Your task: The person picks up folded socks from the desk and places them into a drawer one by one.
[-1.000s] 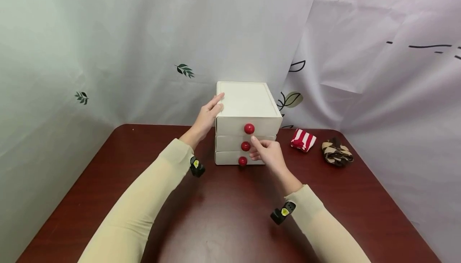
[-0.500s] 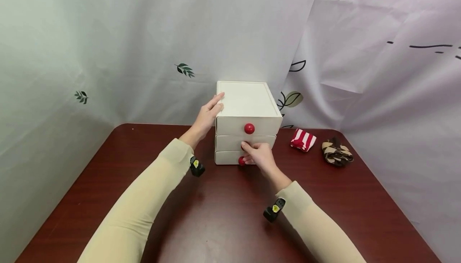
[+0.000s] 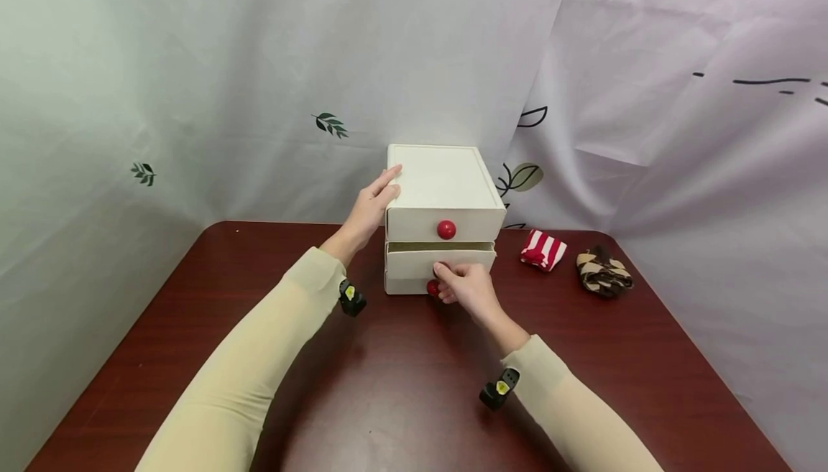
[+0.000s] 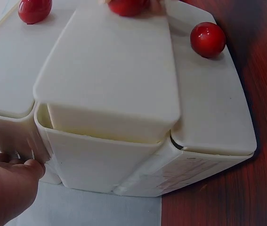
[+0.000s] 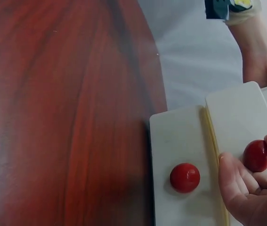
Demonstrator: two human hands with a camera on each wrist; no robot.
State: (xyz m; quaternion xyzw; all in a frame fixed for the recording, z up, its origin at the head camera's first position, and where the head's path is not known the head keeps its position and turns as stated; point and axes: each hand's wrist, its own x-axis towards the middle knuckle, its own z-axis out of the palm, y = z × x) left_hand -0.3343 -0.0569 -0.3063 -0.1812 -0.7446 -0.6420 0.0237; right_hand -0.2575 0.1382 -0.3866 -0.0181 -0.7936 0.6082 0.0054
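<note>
A white cabinet (image 3: 440, 176) of three drawers with round red knobs stands at the back of the table. My left hand (image 3: 370, 207) rests along its upper left edge, fingers reaching onto the top; in the left wrist view the left hand (image 4: 8, 188) lies against the side wall. My right hand (image 3: 474, 291) pinches the middle drawer's red knob (image 5: 257, 156) between thumb and fingers. That middle drawer (image 4: 109, 66) sticks out past the others, with a dark gap above its front. The top drawer (image 3: 414, 225) and the bottom drawer (image 5: 171, 141) sit pushed in.
Right of the cabinet lie a red-and-white striped folded cloth (image 3: 543, 250) and a brown-and-beige checked cloth bundle (image 3: 604, 272). The dark red wooden table (image 3: 388, 400) extends toward me. A pale printed curtain (image 3: 246, 98) hangs close behind the cabinet.
My right hand has moved left onto the middle knob, gripped it and drawn the middle drawer partly out toward me. My left hand has stayed on the cabinet's edge.
</note>
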